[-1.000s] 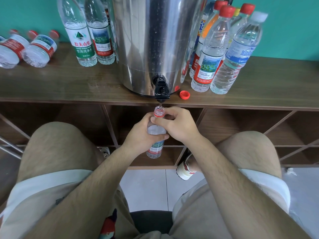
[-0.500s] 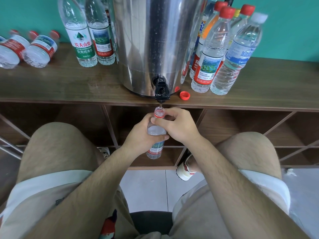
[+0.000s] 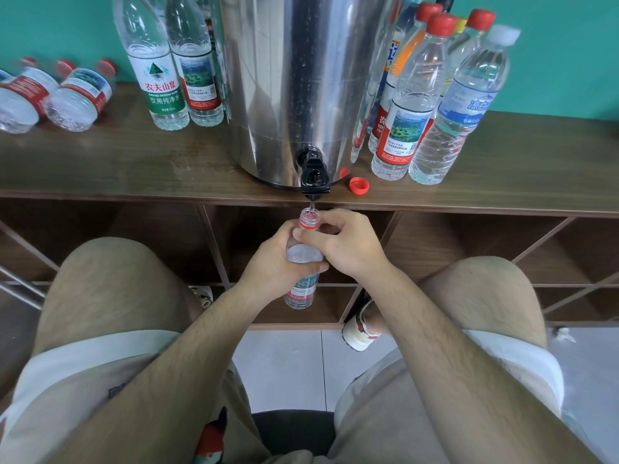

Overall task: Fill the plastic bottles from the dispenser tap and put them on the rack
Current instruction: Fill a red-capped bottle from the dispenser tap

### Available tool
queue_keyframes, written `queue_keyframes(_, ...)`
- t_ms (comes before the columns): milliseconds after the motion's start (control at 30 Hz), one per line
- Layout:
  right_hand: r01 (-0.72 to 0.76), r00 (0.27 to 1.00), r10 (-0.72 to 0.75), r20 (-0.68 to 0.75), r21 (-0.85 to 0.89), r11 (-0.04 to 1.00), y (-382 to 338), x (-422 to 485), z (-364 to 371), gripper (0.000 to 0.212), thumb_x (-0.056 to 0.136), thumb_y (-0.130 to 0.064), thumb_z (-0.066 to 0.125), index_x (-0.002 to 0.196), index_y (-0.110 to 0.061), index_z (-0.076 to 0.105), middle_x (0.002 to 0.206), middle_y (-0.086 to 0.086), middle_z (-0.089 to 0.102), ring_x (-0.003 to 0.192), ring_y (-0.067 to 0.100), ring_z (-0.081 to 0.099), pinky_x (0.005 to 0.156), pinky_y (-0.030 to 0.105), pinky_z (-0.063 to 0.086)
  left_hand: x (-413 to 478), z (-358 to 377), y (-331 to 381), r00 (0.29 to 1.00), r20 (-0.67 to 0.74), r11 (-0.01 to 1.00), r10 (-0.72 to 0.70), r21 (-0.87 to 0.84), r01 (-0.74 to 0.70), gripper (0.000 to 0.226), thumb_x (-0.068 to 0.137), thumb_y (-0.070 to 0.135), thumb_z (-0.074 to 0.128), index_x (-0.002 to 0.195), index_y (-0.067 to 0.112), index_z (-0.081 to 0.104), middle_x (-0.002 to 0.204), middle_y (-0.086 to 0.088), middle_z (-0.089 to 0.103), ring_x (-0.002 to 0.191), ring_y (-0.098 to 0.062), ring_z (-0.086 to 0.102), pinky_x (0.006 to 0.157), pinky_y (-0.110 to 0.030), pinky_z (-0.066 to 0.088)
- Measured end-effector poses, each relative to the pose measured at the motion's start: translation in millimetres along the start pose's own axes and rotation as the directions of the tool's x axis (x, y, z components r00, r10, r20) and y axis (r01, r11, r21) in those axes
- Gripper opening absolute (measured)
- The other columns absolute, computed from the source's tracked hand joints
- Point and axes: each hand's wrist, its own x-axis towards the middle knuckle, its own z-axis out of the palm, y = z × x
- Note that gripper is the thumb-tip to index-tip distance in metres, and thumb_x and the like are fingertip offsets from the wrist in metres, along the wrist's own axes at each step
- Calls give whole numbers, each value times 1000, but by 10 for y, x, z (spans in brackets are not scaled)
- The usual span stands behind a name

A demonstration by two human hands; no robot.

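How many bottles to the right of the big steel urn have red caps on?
3: the front bottle, another bottle behind it, and a third bottle further right beside the white-capped bottle. More may be hidden.

Open bottle (image 3: 303, 262) under black tap (image 3: 314, 177)

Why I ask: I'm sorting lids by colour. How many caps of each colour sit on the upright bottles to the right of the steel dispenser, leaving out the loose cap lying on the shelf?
Red caps: 3
White cap: 1
Yellow cap: 1
Black cap: 1
Total: 6
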Motion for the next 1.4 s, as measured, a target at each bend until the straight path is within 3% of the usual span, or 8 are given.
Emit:
queue_keyframes(300, -3, 1000, 3, 0, -20, 1000, 6, 1, 2, 24, 88, -39, 81, 107, -24, 82, 95, -11, 75, 93, 9, 69, 79, 26, 51, 6, 9, -18, 1000, 1, 1000, 3, 1, -3, 80, 81, 32, 87, 149, 29, 44, 139, 5, 62, 126, -18, 60, 100, -35, 52)
queue_keyframes(500, 4, 1000, -4, 0, -33, 999, 6, 0, -2, 23, 89, -39, 80, 107, -24, 82, 95, -10, 75, 93, 10, 69, 81, 29, 54, 13, 13, -35, 1000, -1, 1000, 11, -9, -11, 80, 81, 32, 88, 147, 31, 44, 137, 7, 62, 115, -7, 57, 91, -26, 48)
queue_keyframes(700, -12, 1000, 12, 5, -29, 1000, 0, 2, 4, 25, 89, -38, 80, 109, -23, 81, 99, -9, 76, 95, 11, 69, 81, 28, 53, 8, 11, -37, 1000, 0, 1000, 9, 0, -9, 81, 81, 32, 88, 148, 30, 43, 138, 6, 62, 123, -14, 59, 94, -29, 49)
queue_keyframes(867, -8, 1000, 8, 4, -25, 1000, -14, -5, -6, 24, 89, -38, 80, 108, -23, 82, 97, -9, 76, 94, 11, 69, 84, 32, 56, 2, 9, -23, 1000, 10, 1000, 5, -11, -5, 81, 81, 31, 88, 149, 29, 44, 139, 4, 62, 127, -19, 60, 104, -40, 53)
queue_keyframes(1100, -10, 1000, 10, 9, -33, 999, -24, -11, -7, 25, 90, -38, 80, 109, -22, 82, 100, -9, 76, 96, 11, 70, 86, 35, 58, 17, 22, -39, 1000, 5, 1000, 0, -10, 0, 81, 81, 32, 88, 148, 30, 43, 138, 5, 62, 125, -17, 60, 101, -36, 52)
queue_keyframes(1233, -13, 1000, 13, 8, -35, 999, -20, -9, -3, 26, 90, -39, 80, 110, -22, 81, 100, -9, 76, 96, 11, 69, 84, 31, 56, 29, 32, -56, 1000, -5, 1000, -1, 6, 1, 81, 80, 34, 88, 148, 31, 43, 138, 7, 61, 122, -14, 59, 92, -27, 47)
queue_keyframes(1400, -11, 1000, 11, 7, -30, 999, -4, -2, -5, 27, 90, -38, 80, 111, -22, 81, 99, -9, 75, 95, 10, 69, 80, 26, 52, 39, 36, -61, 1000, -8, 1000, 2, 17, -2, 81, 80, 35, 88, 148, 31, 43, 138, 6, 62, 120, -13, 60, 90, -26, 47)
